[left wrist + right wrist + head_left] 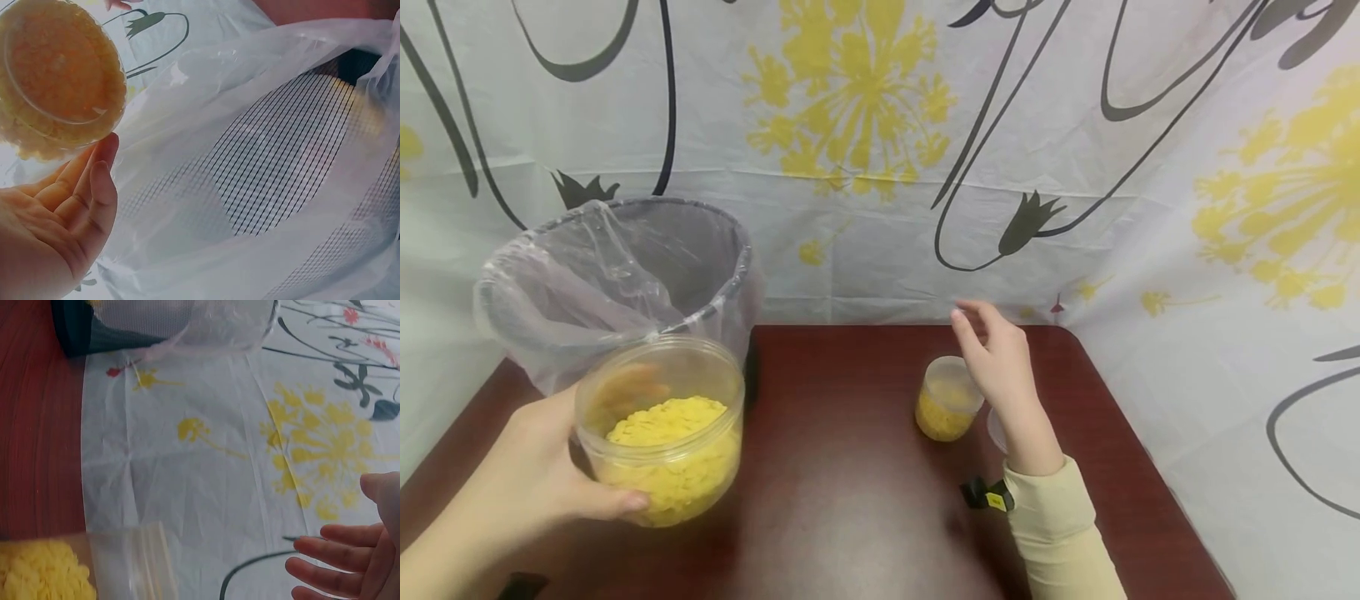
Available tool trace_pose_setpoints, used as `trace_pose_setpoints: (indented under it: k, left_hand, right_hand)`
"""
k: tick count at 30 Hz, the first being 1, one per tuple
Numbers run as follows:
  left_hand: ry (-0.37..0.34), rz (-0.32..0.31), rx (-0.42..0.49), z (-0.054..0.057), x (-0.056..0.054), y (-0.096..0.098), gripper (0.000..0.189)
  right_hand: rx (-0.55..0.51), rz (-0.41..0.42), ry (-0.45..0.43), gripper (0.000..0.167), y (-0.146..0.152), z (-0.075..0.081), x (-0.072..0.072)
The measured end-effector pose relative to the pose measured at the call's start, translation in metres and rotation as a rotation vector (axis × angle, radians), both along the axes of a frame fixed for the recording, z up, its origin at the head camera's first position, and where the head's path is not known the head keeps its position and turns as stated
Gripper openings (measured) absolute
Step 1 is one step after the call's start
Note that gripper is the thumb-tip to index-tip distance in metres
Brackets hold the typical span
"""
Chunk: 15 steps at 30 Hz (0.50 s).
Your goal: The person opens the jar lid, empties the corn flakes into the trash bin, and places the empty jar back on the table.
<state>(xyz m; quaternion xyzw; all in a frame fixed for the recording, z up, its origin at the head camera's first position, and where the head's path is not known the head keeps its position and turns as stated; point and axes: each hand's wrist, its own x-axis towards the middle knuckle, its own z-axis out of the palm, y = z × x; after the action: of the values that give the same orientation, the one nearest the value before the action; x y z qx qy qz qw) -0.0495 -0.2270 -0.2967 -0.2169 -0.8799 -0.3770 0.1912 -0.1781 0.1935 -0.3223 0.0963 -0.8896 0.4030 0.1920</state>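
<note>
My left hand (538, 467) grips a large clear plastic jar (673, 454) from its left side, thumb low on the front and fingers behind. The jar has no lid on and tilts toward me, with small yellow flat pieces (666, 421) inside. In the left wrist view the underside of this jar (59, 69) shows above the fingers. My right hand (1000, 358) is raised beside and above a smaller clear jar (943, 408) of yellow pieces on the table, holding nothing. Its fingers are relaxed and spread in the right wrist view. A clear lid (996, 429) is partly hidden behind the right wrist.
A mesh bin (741, 258) lined with a clear plastic bag stands at the left back of the dark red table (842, 467), right behind the large jar. A patterned white curtain (865, 242) hangs along the back and sides.
</note>
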Motion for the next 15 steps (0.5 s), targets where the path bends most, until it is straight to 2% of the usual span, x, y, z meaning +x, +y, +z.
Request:
trace_pose_setpoints:
  k: [9,15]
  left_hand:
    - [0.026,0.029,0.006,0.016,0.002,-0.006,0.109]
    - [0.089,0.033,0.022,0.015,-0.002,-0.021,0.111]
  right_hand:
    - [0.012,0.089,0.051,0.041,-0.029,0.007,0.001]
    - [0.017,0.133,0.107,0.036,-0.048,0.009,0.003]
